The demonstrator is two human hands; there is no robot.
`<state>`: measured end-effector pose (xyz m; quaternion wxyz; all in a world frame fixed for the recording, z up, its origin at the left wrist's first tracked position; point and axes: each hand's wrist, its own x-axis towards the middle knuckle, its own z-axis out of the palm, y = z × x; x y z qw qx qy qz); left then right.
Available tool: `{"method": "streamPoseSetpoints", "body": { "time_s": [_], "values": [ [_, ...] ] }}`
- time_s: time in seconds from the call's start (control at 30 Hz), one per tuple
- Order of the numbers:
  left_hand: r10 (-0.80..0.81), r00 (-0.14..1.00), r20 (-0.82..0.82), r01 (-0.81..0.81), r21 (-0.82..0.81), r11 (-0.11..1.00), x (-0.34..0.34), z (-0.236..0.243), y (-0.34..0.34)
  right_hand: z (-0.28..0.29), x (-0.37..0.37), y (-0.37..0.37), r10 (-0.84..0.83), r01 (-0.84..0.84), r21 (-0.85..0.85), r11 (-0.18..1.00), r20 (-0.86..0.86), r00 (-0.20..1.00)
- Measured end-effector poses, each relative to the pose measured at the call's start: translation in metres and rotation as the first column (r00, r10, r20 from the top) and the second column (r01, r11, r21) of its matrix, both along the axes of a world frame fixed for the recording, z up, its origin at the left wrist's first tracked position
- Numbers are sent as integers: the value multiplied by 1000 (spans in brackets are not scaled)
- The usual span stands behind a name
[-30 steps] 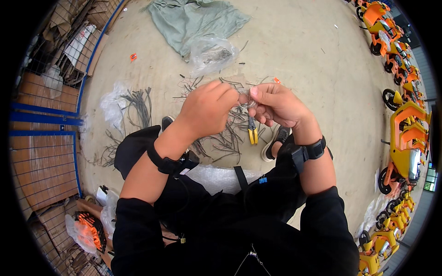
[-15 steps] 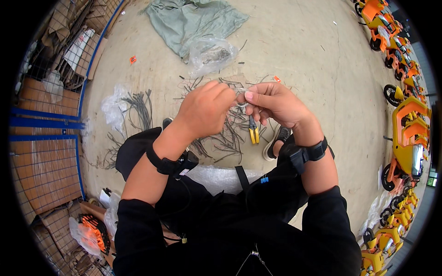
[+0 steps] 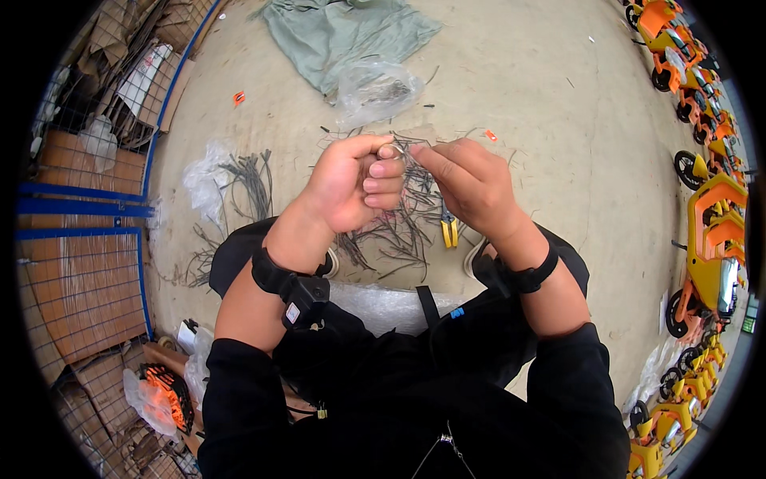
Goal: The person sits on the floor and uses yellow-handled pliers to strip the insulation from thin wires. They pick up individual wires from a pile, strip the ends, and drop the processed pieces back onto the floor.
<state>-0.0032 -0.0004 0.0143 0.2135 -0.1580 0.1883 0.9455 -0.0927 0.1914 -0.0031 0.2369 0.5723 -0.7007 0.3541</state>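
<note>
Over the concrete floor (image 3: 550, 120), between the raised left hand (image 3: 351, 185) and right hand (image 3: 472, 184), sits a thin pale loop (image 3: 400, 149), too small and partly hidden to tell its make; the left hand pinches it between thumb and forefinger, the other fingers curled toward the palm; the right hand bends in with its fingertips bunched at the loop's right side, though I cannot tell whether they clamp it or only touch it.

Beneath and beyond the hands, short dark wires (image 3: 399, 247) lie scattered; pliers (image 3: 449, 231) with yellow handles rest just beside them, below the right hand, handles toward the person; farther left, a bundle of dark strands (image 3: 254, 188) lies beside crumpled clear plastic (image 3: 204, 180); ahead, a clear bag (image 3: 379, 88) lies against a grey-green cloth (image 3: 343, 40); bubble wrap (image 3: 375, 307) spreads between the person's legs; blue-framed mesh (image 3: 84, 211) stands at far left, and yellow-and-orange two-wheelers (image 3: 706, 231) line the far right.
</note>
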Motion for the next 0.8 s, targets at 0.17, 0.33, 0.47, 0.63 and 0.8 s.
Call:
{"method": "streamPoseSetpoints", "body": {
  "time_s": [0.17,0.33,0.47,0.63,0.8],
  "values": [
    [141,968,-210,-207,-340,917,4,5,7,-5,11,-4,89,-25,-109,994,641,763],
    [-151,820,-552,-467,-798,382,15,6,17,13,-7,7,123,-108,-207,972,848,-515],
    [-580,510,-635,-800,-598,-50,17,-2,17,12,-1,11,-98,-375,-199,905,761,-641],
    [-455,686,-569,-660,-750,-57,23,0,15,15,6,11,45,-318,-221,922,877,-478],
    [-122,951,-286,-159,-784,600,19,-9,15,6,15,8,70,-159,37,987,782,619]
  ]
}}
